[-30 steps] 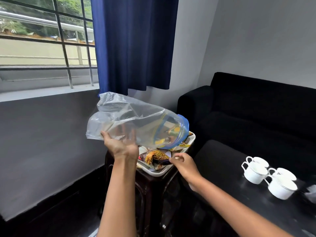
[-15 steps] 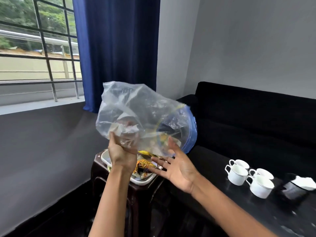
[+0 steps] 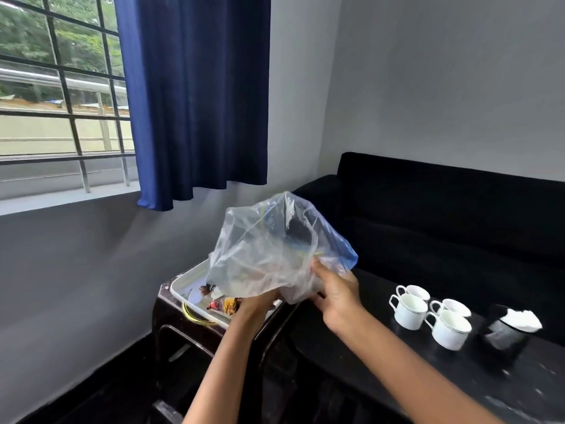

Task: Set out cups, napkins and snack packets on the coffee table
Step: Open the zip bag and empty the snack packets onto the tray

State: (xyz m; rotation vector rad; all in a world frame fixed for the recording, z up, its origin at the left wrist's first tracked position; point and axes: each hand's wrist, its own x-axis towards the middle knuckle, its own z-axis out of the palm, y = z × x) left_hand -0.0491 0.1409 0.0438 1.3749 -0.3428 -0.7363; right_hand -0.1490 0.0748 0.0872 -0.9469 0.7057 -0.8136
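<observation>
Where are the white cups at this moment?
Four white cups stand clustered on the black coffee table, right of the right hand, beside a dark napkin holder.

Both hands, left [image 3: 255, 304] & right [image 3: 337, 290], grip clear plastic bag [image 3: 269, 249] above snack tray [image 3: 183, 284]; cups [image 3: 431, 313] on table.

A clear bag [image 3: 275, 255] veils the left hand [image 3: 260, 301] and hides most of the tray [image 3: 186, 283]; packets [image 3: 224, 304] peek out, labels unreadable. The bench [image 3: 397, 362] runs off the frame's right edge.
</observation>
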